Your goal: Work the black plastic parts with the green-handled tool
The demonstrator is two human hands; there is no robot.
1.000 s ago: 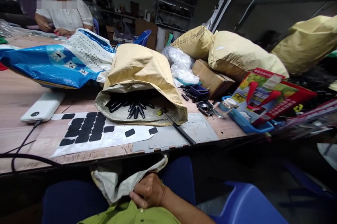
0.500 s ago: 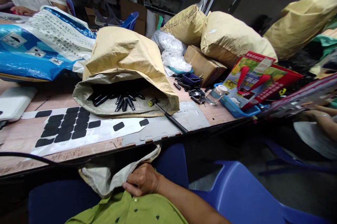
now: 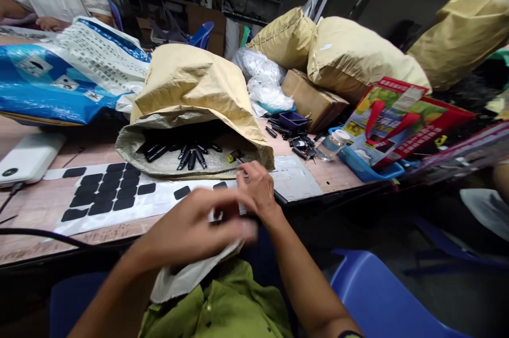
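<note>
My right hand (image 3: 258, 189) is at the mouth of a tan woven sack (image 3: 199, 78), its fingers curled over a small hammer. The hammer's black handle (image 3: 280, 197) shows past the hand, and its yellow-green head (image 3: 231, 157) lies on the sack's lower lip. Several black pen-like pieces (image 3: 191, 158) lie inside the sack opening. My left hand (image 3: 207, 227), blurred, hovers before the table edge, thumb and fingers apart with nothing visible between them. Below it, a pale cloth-like sack edge (image 3: 186, 279) lies against the green shirt.
A white sheet with black rounded patches (image 3: 105, 189) lies at left, near a white power bank (image 3: 32, 158). A blue basket (image 3: 366, 168), a jar (image 3: 332, 144) and small black parts stand at right. Blue chairs (image 3: 369, 285) are below; a person in white sits far left.
My right hand has let go of the pale sack edge at my lap and moved up to the hammer. My left hand has come into view from the lower left.
</note>
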